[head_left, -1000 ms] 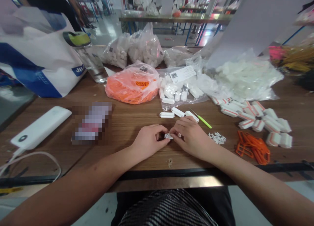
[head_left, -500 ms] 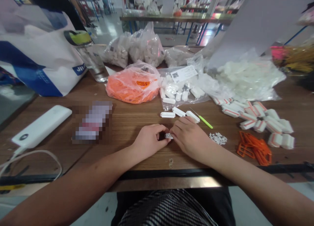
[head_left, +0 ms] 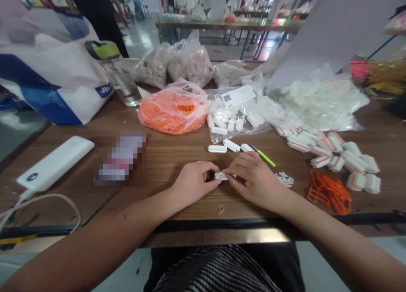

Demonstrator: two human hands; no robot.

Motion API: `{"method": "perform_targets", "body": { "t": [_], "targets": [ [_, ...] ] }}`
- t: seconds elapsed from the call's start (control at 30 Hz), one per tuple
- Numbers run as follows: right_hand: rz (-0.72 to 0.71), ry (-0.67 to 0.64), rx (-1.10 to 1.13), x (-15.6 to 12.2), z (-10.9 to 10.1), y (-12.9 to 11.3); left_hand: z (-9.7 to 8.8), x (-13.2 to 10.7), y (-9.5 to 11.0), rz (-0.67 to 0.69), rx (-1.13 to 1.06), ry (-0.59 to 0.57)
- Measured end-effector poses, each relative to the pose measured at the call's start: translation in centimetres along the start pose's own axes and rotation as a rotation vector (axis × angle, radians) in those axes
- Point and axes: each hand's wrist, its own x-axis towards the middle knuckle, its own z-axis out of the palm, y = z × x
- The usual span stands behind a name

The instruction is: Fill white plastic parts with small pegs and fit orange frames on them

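My left hand (head_left: pixel 192 183) pinches the left end of a small white plastic housing (head_left: pixel 220 176) between thumb and forefinger, just above the table. My right hand (head_left: pixel 253 178) is closed over the right part of the same housing, its fingertips covering that end. Whether a tiny piece is also between those fingertips is hidden. Behind the hands lie similar white housings (head_left: pixel 217 148), one partly covered by my right hand. A hook tool with a green handle (head_left: pixel 265 157) lies beside them. Right of my right hand is a small heap of tiny white pieces (head_left: pixel 287 180).
Orange plastic frames (head_left: pixel 330 192) and stacked white housings with orange edging (head_left: pixel 355 160) lie right. Behind are a bag of orange parts (head_left: pixel 173 108) and a clear bag of white parts (head_left: pixel 236 114). A bottle (head_left: pixel 122 80), power bank (head_left: pixel 55 163) and blurred-out flat object (head_left: pixel 122 156) are left.
My right hand has shifted slightly right and its fingers have lifted, so more of the white housing shows. My left hand stays in place. A person in the background has moved right.
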Motion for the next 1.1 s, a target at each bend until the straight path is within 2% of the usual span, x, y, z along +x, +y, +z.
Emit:
{"method": "perform_targets", "body": {
  "t": [0.1,0.23,0.43,0.6,1.1],
  "targets": [
    [-0.008,0.012,-0.041,0.0,0.4,-0.2,0.0,0.0,0.0,-0.003,0.012,0.001],
    [0.054,0.057,-0.084,0.0,0.7,-0.1,0.1,0.0,-0.1,0.019,0.009,0.006],
    [0.054,-0.011,-0.054,0.3,0.8,0.6,0.0,0.0,0.0,0.009,0.008,-0.006],
    [0.046,0.001,-0.028,0.8,0.8,0.6,0.0,0.0,0.0,0.013,0.004,-0.011],
    [-0.139,-0.125,-0.256,1.8,0.3,0.0,-0.1,0.0,-0.1,0.027,0.004,-0.031]
  ]
}}
